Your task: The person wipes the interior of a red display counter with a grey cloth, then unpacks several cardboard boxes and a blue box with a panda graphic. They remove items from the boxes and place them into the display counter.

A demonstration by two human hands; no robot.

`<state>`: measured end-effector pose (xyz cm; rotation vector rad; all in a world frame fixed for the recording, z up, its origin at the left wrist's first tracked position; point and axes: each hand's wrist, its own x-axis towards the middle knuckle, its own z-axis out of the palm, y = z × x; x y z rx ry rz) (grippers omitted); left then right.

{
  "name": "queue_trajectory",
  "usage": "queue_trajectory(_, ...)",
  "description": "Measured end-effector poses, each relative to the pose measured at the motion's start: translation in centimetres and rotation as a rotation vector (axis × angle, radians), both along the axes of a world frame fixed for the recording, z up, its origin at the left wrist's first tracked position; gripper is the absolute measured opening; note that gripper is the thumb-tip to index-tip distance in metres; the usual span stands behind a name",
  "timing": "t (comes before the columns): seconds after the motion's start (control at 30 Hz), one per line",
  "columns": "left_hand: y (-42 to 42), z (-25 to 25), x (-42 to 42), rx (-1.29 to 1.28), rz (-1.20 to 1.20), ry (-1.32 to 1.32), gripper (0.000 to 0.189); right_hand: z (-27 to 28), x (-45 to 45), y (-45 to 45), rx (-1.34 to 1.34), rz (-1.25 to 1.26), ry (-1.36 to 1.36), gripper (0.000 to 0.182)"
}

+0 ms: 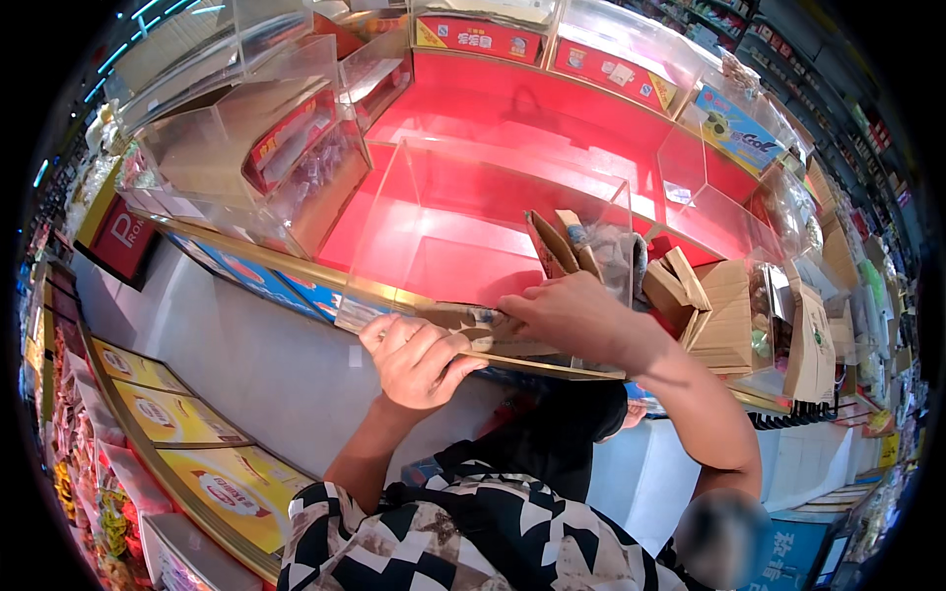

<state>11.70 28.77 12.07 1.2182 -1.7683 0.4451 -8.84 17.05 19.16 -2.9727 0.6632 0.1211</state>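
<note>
A clear acrylic box [375,221] stands tilted at the front edge of a red-lined display stand. My left hand [421,362] grips the box's near edge, with its thumb along the rim. Inside the box, my right hand [573,314] reaches down, its fingertips at a printed piece [480,325] that looks like cardboard or cloth along the near side. Whether those fingers hold it cannot be made out. Just beyond the right hand are folded cardboard pieces [553,247] and a grey rag [615,255].
Acrylic bins with cardboard boxes [214,159] stand left on the red stand [473,89]. Torn cardboard [720,314] lies to the right, beside another acrylic bin [709,207]. Behind on the left runs a shelf of packaged goods [111,473] above yellow panels [222,487]. Grey floor [295,354] lies between.
</note>
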Motion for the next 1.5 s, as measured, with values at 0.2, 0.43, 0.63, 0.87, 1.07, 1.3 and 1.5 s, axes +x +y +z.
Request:
queue_trajectory(0.2, -0.1, -0.3, 0.0, 0.013, -0.021, -0.007, 0.029, -1.7, 0.3, 0.8, 0.017, 0.022, 0.14, 0.049)
queue_trajectory(0.43, -0.6, 0.0, -0.1, 0.009, -0.002, -0.013, 0.027, -0.9, -1.5, -0.5, -0.019, 0.087, 0.134, 0.061)
queue_trajectory(0.63, -0.7, 0.0, 0.2, 0.011, -0.005, -0.034, 0.025, 0.5, -0.4, -1.7, -0.02, -0.075, 0.432, 0.035)
queue_trajectory(0.87, -1.0, 0.3, 0.0, 0.02, -0.033, -0.03, 0.025, 0.6, -2.7, -1.8, -0.036, -0.008, -0.027, 0.033)
queue_trajectory(1.07, -0.5, -0.5, 0.1, 0.039, 0.026, -0.051, 0.022, 7.3, -10.6, -4.1, -0.113, -0.624, -0.658, 0.028)
queue_trajectory(1.3, 0.0, -1.6, 0.3, 0.054, 0.027, -0.072, 0.024, 1.2, -21.0, -3.5, -0.016, -1.012, 0.022, 0.047)
queue_trajectory(1.5, 0.0, -1.5, 0.4, 0.046, 0.02, -0.081, 0.023, -11.0, -25.5, -4.1, -0.13, -1.206, -0.316, 0.09)
